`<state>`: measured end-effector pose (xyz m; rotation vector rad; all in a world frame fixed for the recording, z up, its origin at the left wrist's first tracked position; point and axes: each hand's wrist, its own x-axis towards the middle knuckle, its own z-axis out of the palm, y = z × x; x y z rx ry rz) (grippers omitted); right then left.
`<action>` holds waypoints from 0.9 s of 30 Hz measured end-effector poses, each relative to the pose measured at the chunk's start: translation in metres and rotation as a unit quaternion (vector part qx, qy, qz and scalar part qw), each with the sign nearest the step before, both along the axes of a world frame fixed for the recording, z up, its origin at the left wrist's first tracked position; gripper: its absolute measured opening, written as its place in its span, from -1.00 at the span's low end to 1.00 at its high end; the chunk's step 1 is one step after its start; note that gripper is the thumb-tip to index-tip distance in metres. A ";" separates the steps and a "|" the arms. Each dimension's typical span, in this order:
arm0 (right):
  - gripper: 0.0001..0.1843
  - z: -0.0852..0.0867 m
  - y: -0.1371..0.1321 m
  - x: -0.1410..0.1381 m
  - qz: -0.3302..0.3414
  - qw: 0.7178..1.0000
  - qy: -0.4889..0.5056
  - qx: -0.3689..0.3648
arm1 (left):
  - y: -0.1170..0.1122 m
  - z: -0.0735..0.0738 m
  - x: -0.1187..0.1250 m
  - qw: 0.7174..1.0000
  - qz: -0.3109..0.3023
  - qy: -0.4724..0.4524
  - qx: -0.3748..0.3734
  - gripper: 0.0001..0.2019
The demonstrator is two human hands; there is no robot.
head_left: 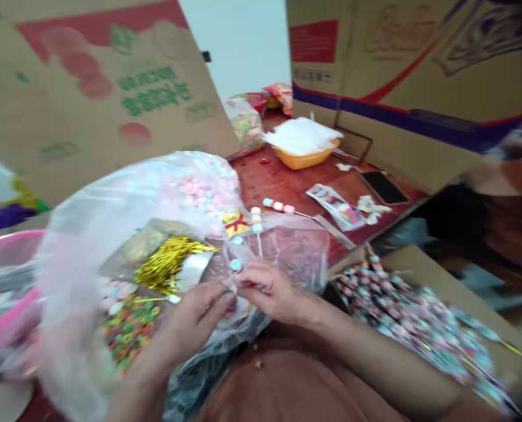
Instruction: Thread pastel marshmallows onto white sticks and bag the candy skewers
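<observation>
My left hand (201,313) and my right hand (273,290) meet low in the middle, fingers pinched together on a clear plastic wrapper (231,280). Just beyond the fingertips a blue-and-white marshmallow (236,265) shows; whether it sits inside the wrapper I cannot tell. Past it lie a marshmallow skewer (256,220) and another marshmallow skewer (278,206) with a white stick. Left of my hands are gold twist ties (168,264) and colourful cereal rings (131,328). Pink and blue marshmallows (201,193) fill the far part of a large plastic bag (76,234).
A box of finished marshmallow skewers (410,316) stands at the right. Farther back are a yellow basket with white bags (304,138), a phone (384,187) and printed packets (336,206). Tall cardboard boxes (111,82) wall the table; a pink basket (10,328) is left. Another person (511,205) is at right.
</observation>
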<state>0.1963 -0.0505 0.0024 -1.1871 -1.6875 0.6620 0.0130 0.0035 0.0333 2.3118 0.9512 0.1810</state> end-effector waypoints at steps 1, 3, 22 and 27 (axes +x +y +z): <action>-0.87 -0.005 0.009 -0.016 0.005 0.997 0.054 -0.049 | -0.002 -0.001 -0.002 0.999 0.035 -0.016 -0.017 -0.71; -0.83 -0.018 0.022 -0.036 -0.012 0.979 0.137 -0.149 | -0.004 -0.007 -0.009 0.992 0.117 -0.045 -0.016 -0.78; -0.72 -0.033 0.026 -0.026 -0.018 0.997 0.038 -0.069 | -0.003 -0.040 -0.001 0.956 0.217 -0.172 -0.096 -0.81; -0.54 -0.044 0.026 -0.025 -0.029 0.987 0.044 -0.151 | -0.007 -0.049 -0.004 0.947 0.226 -0.190 -0.128 -0.82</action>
